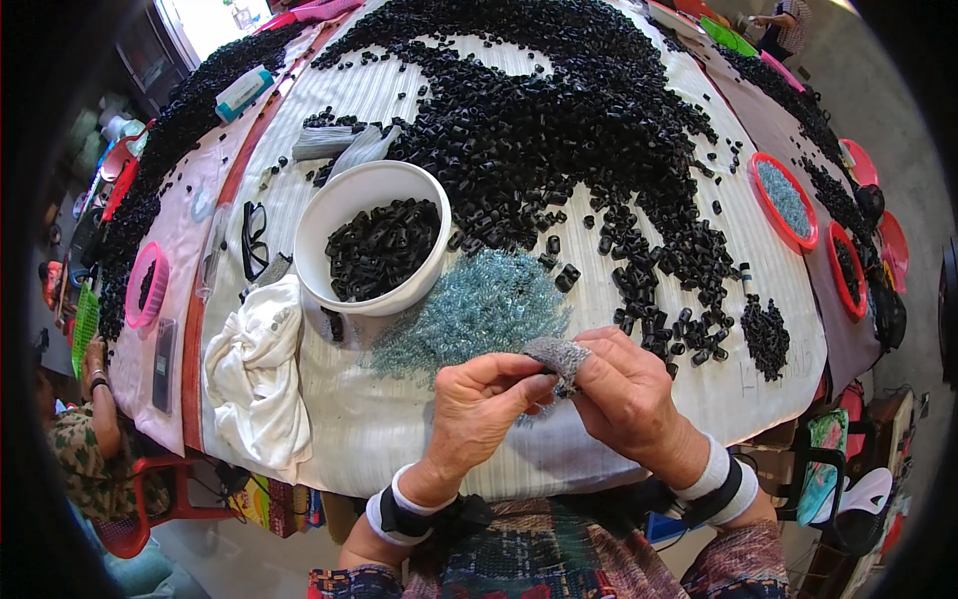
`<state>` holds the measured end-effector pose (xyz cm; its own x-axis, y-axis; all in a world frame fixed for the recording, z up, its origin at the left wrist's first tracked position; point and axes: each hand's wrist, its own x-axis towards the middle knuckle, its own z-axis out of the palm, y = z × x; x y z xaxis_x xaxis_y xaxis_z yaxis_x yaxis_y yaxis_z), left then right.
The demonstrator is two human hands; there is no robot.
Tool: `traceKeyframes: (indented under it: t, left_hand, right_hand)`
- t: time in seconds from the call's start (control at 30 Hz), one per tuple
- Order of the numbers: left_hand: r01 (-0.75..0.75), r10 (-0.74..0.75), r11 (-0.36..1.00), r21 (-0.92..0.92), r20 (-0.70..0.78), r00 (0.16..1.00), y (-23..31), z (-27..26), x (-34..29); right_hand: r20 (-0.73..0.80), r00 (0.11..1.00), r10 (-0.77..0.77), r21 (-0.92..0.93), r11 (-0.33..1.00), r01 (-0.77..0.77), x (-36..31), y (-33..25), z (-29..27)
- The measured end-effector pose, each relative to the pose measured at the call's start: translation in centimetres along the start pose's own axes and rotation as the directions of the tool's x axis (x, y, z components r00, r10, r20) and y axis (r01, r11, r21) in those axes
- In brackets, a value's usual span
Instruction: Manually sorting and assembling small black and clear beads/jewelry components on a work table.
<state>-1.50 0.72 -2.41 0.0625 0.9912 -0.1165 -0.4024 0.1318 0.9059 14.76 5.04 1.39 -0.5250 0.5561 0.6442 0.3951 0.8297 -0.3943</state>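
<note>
My two hands meet just in front of a heap of small bluish metal springs [489, 304]. The fingers of my left hand [474, 404] are pinched together, their tips darkened; whatever is between them is too small or hidden. My right hand [634, 394] is closed as well, its fingers bent toward the left fingertips. A grey knitted finger cover [559, 357] shows at the right hand's fingertips, against the left ones. Behind the springs stands a white bowl [317, 275] of black plastic pieces [384, 250]. Loose short black cylinders [559, 120] spread widely across the table.
Left of the bowl lie black-framed glasses [255, 240] and a crumpled white cloth [257, 374]. A small pile of thin black parts [765, 337] sits at right, near a red tray of springs [783, 200]. Another person's arm [100, 399] reaches in at far left.
</note>
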Motion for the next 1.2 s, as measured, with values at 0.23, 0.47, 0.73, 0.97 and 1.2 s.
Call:
traceKeyframes:
  t: [0.23,0.47,0.73,0.97,1.2]
  left_hand:
    - [0.049,-0.049,0.998,0.028,-0.013,0.999,0.0,0.2,0.1]
    - [0.081,-0.081,0.997,0.003,0.016,0.997,-0.3,-0.3,0.2]
    - [0.103,-0.107,0.979,-0.174,-0.013,0.994,-0.2,-0.2,0.3]
    - [0.126,-0.122,0.982,-0.138,0.036,0.992,-0.3,-0.7,0.3]
    - [0.172,-0.170,0.984,-0.042,0.058,0.984,0.3,-0.4,0.2]
  right_hand:
    - [0.078,0.997,-0.007,0.011,1.000,0.006,-0.2,0.0,0.0]
    - [0.119,0.993,0.001,0.027,1.000,-0.005,-0.3,-0.3,0.4]
    - [0.120,0.985,0.125,0.095,0.986,-0.137,-0.4,-0.8,0.2]
    - [0.116,0.989,0.093,-0.067,0.994,-0.086,-1.1,-0.7,1.2]
    - [0.122,0.987,0.102,-0.106,0.990,-0.090,-1.0,-0.7,0.8]
